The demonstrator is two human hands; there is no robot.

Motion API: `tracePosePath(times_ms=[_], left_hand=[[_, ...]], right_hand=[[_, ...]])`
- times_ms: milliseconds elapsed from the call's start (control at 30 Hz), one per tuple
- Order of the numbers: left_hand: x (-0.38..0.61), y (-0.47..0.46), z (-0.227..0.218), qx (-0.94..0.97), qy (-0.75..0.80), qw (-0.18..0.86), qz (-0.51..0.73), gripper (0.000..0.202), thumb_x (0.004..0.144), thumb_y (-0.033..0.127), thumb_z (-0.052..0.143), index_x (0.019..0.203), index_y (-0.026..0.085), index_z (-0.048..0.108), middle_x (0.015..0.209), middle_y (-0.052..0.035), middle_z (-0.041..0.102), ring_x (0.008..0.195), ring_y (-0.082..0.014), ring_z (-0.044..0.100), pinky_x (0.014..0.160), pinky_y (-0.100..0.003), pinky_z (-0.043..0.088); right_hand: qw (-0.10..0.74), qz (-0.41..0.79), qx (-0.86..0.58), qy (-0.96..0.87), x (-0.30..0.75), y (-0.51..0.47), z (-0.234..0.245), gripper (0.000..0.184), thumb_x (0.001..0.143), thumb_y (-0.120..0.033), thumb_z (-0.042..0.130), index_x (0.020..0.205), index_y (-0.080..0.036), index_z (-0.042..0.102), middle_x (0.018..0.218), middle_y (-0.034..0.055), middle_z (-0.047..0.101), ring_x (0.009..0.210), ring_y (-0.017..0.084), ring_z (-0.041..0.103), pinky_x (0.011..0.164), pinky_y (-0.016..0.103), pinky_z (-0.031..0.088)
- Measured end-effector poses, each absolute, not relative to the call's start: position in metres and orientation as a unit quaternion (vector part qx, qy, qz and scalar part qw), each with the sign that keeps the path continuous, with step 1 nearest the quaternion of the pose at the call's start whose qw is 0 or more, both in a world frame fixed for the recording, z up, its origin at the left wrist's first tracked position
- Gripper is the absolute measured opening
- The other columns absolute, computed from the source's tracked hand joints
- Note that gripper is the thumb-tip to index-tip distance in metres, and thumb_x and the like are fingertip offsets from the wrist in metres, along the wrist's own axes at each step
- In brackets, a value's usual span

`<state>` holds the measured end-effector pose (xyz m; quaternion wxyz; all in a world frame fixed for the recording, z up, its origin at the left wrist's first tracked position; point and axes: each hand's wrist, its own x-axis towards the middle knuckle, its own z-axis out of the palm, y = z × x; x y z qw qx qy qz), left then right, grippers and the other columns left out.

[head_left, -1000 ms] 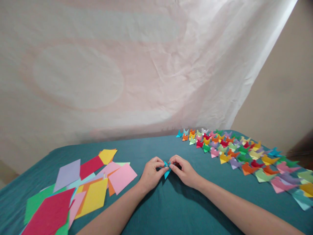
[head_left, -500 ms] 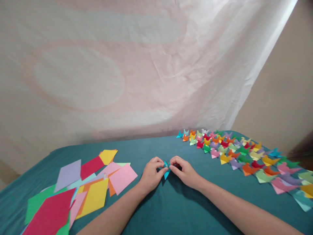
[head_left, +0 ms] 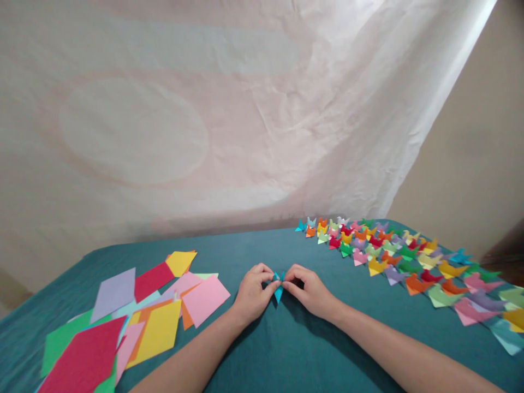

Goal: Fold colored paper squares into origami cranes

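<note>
A small folded piece of blue paper (head_left: 279,295) is held just above the cloth in the middle of the table, its narrow point facing down toward me. My left hand (head_left: 256,292) pinches its left side between thumb and fingers. On the opposite side, my right hand (head_left: 308,289) pinches it the same way. The fingertips cover much of the upper part, so the folds there are partly hidden.
Loose coloured paper sheets, among them a red sheet (head_left: 88,355) and a pink sheet (head_left: 206,299), overlap on the left. Rows of folded paper birds, such as an orange bird (head_left: 418,284), fill the right side. A teal cloth (head_left: 245,248) covers the table; a pale sheet (head_left: 229,120) hangs behind.
The blue paper has turned slightly, so its lower point now hangs straighter. Both hands keep their pinch in nearly the same place.
</note>
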<state>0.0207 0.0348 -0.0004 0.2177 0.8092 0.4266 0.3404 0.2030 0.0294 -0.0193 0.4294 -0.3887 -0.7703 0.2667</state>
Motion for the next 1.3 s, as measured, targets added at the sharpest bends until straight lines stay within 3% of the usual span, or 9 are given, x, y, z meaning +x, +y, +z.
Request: tracePosePath(times_ms=[700,967,1300], left_hand=[[0.0209,0.0376,-0.0095,0.823,0.406,0.176,0.355,0.01,0.085,0.021,0.054,0.075,0.018,0.054,0.088,-0.0033,0.057,0.086,-0.0182,0.053,0.079,-0.03,0.04],[0.0215,0.0362,-0.0101,0.836,0.404,0.151,0.34,0.006,0.085,0.022,0.053,0.081,0.019,0.055,0.09,-0.0042,0.058,0.087,-0.0196,0.052,0.079,-0.031,0.04],[0.0204,0.0404,-0.0087,0.809,0.401,0.206,0.378,0.003,0.082,0.021,0.059,0.08,0.019,0.06,0.088,-0.003,0.06,0.088,-0.018,0.056,0.081,-0.029,0.041]], right_hand=[[0.422,0.225,-0.394,-0.785,0.2014,0.0278,-0.0223,0.01,0.084,-0.013,0.053,0.077,-0.019,0.055,0.079,0.0018,0.056,0.073,0.015,0.053,0.067,0.026,0.042],[0.398,0.164,-0.404,-0.807,0.2028,0.0263,-0.0205,0.01,0.083,-0.011,0.053,0.077,-0.019,0.053,0.08,0.0017,0.057,0.076,0.016,0.052,0.071,0.028,0.039],[0.39,0.093,-0.427,-0.81,0.2045,0.026,-0.0178,0.011,0.081,-0.01,0.052,0.076,-0.019,0.048,0.08,0.0025,0.055,0.076,0.017,0.051,0.069,0.029,0.037]])
